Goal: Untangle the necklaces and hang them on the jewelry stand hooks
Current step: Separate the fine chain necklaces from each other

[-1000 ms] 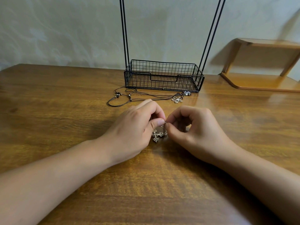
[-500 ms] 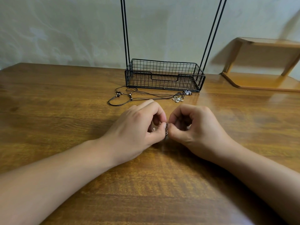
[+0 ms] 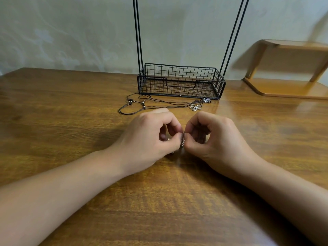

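**Pendant pinched between both hands**

Though my fingers cover most of it, a small metal pendant (image 3: 182,141) shows as a thin sliver in the gap between my two hands, and its shape is too hidden to make out. My left hand (image 3: 152,139) curls round it from the left, thumb and forefinger pinching, with a glint of metal peeping under the thumb. My right hand (image 3: 213,139) pinches it from the right in the same way, fingers curled in. Whether any cord runs from the pendant I cannot tell. Both hands sit low over the desk (image 3: 71,130), fingertips nearly touching.

Beyond my hands, near them but apart, the other necklaces (image 3: 159,104) lie on the desk in a loose tangle of dark cords with small beads at the left and a flower charm (image 3: 195,107) at the right. A second charm (image 3: 205,100) beside it is too small to read. Just behind the cords stands the stand (image 3: 181,80), a black wire basket with thin uprights cut off by the top edge, so its hooks are out of view. A wooden shelf (image 3: 292,86) sits at the far right.
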